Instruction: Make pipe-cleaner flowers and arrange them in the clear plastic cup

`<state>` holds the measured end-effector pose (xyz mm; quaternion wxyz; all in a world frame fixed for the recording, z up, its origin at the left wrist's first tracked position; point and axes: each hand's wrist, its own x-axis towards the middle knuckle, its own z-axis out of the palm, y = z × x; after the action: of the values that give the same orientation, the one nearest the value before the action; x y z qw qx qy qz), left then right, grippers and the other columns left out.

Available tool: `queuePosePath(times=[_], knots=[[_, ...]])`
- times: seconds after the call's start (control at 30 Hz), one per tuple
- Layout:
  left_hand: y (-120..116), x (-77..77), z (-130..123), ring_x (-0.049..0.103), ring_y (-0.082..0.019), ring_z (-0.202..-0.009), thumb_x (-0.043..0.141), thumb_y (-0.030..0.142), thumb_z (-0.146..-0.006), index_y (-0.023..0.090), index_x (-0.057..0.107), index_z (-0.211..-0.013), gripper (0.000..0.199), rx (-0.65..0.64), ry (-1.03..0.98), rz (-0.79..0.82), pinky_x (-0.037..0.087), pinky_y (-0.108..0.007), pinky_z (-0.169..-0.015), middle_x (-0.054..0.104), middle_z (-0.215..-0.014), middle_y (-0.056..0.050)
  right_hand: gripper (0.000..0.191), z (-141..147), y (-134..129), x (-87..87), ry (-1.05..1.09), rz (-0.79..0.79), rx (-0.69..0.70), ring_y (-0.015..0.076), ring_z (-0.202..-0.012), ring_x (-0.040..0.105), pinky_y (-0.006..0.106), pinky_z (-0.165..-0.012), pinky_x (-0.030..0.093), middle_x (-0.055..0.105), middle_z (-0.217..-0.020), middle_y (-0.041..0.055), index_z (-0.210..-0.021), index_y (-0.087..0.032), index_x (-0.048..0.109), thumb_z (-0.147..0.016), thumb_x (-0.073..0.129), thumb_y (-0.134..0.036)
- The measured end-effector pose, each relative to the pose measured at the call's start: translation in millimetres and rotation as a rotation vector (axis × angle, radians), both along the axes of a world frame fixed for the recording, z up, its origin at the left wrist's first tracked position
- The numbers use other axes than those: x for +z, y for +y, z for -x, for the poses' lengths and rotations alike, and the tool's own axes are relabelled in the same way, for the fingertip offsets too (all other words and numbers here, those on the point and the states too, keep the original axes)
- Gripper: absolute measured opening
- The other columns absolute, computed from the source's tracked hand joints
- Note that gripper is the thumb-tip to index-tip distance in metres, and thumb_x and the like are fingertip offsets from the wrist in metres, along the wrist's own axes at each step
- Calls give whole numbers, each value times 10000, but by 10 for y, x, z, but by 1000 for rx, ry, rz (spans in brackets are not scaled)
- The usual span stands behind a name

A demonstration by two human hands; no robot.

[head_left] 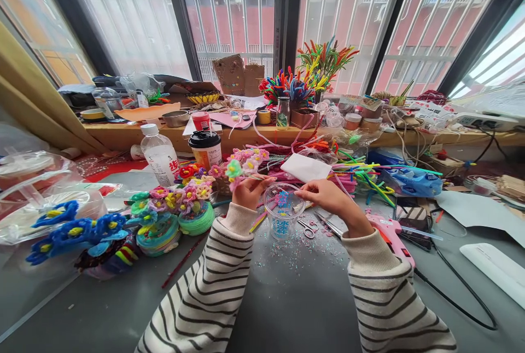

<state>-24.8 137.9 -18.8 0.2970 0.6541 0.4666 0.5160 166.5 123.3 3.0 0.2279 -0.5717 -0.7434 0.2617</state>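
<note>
A clear plastic cup [283, 220] with blue lettering stands on the grey table in front of me. My right hand [330, 200] pinches its rim from the right, thumb and index finger together. My left hand [251, 191] is closed at the cup's left side, fingertips close to the rim. Something thin seems to be between those fingers, too small to name. Pink and mint pipe-cleaner flowers [245, 166] show just above my left hand; whether it holds their stems I cannot tell. Small scissors [307, 228] lie right of the cup, amid scattered glitter.
Pots of pipe-cleaner flowers [158, 227] stand at left, near a water bottle [159, 156] and a lidded paper cup [206, 149]. Loose pipe cleaners [361, 178] and a white paper piece [306, 167] lie behind. At right are a pink glue gun [389, 232] and its black cord.
</note>
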Motion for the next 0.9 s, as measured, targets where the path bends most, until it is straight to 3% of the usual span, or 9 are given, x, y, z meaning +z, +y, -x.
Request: queuePosePath(times=[0.2, 0.4, 0.6, 0.67, 0.73, 0.8, 0.9], knots=[[-39, 24, 46, 638, -145, -682, 589, 350, -698, 141, 578, -775, 223, 46, -465, -55, 510, -284, -693, 687, -734, -45, 393, -30, 17, 7, -4, -28, -18, 152, -618, 546, 244, -558, 360, 636, -663, 53, -673, -134, 638, -733, 495, -495], [41, -32, 129, 570, -81, -529, 668, 393, -611, 151, 628, -707, 264, 122, -682, -83, 492, -206, -563, 624, -567, 21, 277, -59, 63, -47, 73, -97, -93, 155, -629, 569, 238, -573, 379, 655, -674, 58, -648, -139, 619, -734, 529, -386], [108, -129, 183, 530, -66, -482, 721, 405, -520, 153, 630, -629, 289, 248, -817, -92, 511, -230, -537, 589, -552, 39, 417, -157, 159, -20, -61, -297, -201, 139, -525, 533, 240, -523, 372, 590, -535, 23, -527, -152, 573, -783, 445, -455], [119, -161, 197, 532, -73, -502, 704, 430, -535, 156, 639, -656, 307, 294, -793, -105, 512, -237, -552, 588, -564, 35, 335, -225, 299, 80, -116, -388, -264, 164, -606, 567, 256, -580, 405, 627, -637, 47, -618, -145, 612, -780, 474, -404], [120, -182, 211, 531, -82, -522, 662, 448, -592, 162, 650, -711, 310, 336, -712, -136, 506, -243, -573, 582, -567, 32, 243, -320, 504, 244, -124, -460, -316, 208, -803, 580, 288, -715, 423, 635, -882, 108, -847, -114, 623, -769, 506, -312], [111, -188, 221, 538, -97, -554, 615, 453, -650, 167, 651, -720, 297, 393, -588, -221, 494, -253, -600, 586, -584, 21, 380, -446, 742, 454, -159, -636, -431, 241, -1076, 470, 311, -866, 381, 505, -1168, 164, -1109, -82, 513, -746, 515, -192], [85, -173, 220, 562, -127, -642, 560, 428, -718, 165, 631, -654, 280, 455, -413, -365, 472, -269, -636, 614, -662, -15, 519, -697, 1065, 767, -274, -801, -588, 249, -1209, 336, 341, -949, 318, 316, -1344, 184, -1261, -73, 360, -751, 454, -95]])
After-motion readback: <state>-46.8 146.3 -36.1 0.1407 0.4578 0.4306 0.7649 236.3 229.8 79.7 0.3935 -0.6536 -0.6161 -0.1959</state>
